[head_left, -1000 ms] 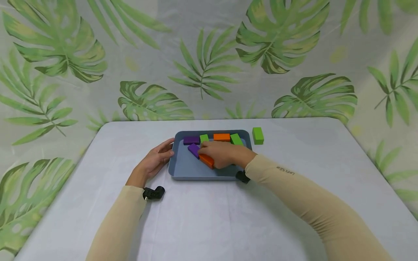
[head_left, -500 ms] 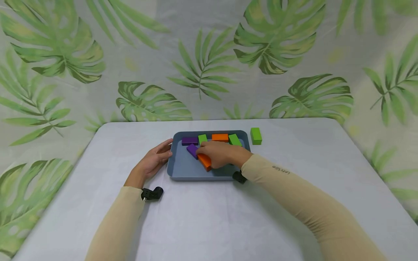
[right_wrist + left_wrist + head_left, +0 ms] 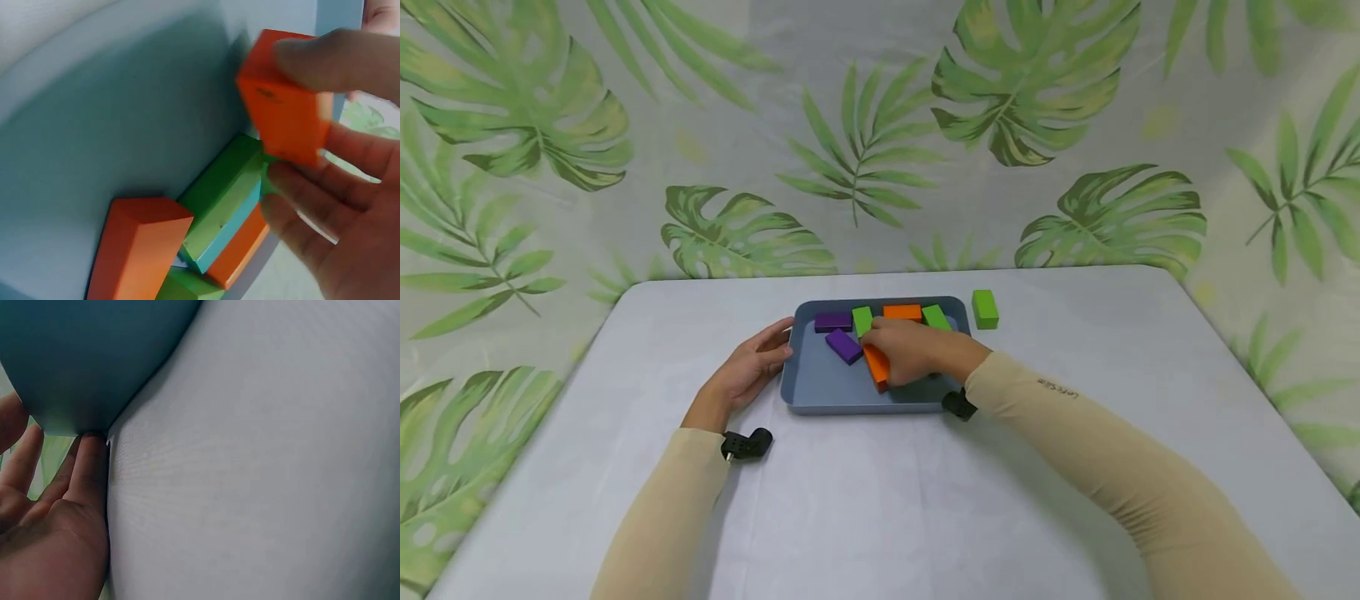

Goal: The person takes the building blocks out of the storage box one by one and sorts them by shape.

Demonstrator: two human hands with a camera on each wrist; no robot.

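Observation:
My right hand (image 3: pixel 904 350) is over the blue-grey tray (image 3: pixel 820 398), pinching an orange block (image 3: pixel 877 369). In the right wrist view the thumb lies on one side of this orange block (image 3: pixel 284 112), with the fingers on the other. Left of it in the tray lies a purple block (image 3: pixel 844 346), set at a slant. My left hand (image 3: pixel 745 372) rests at the tray's left wall, its fingers extended. From the left wrist camera, the left hand's fingertips (image 3: pixel 94 442) are right at the tray's edge.
Along the tray's back wall stand another purple block (image 3: pixel 832 322), a green block (image 3: pixel 862 321), an orange block (image 3: pixel 902 312) and a second green block (image 3: pixel 936 317). Another orange block (image 3: pixel 140 244) shows in the right wrist view. Outside the tray, a green block (image 3: pixel 985 310) sits on the white table.
The orange block in my right hand has turned from a diagonal to a steeper angle and moved slightly away from the slanted purple block. My left hand stays at the tray's wall.

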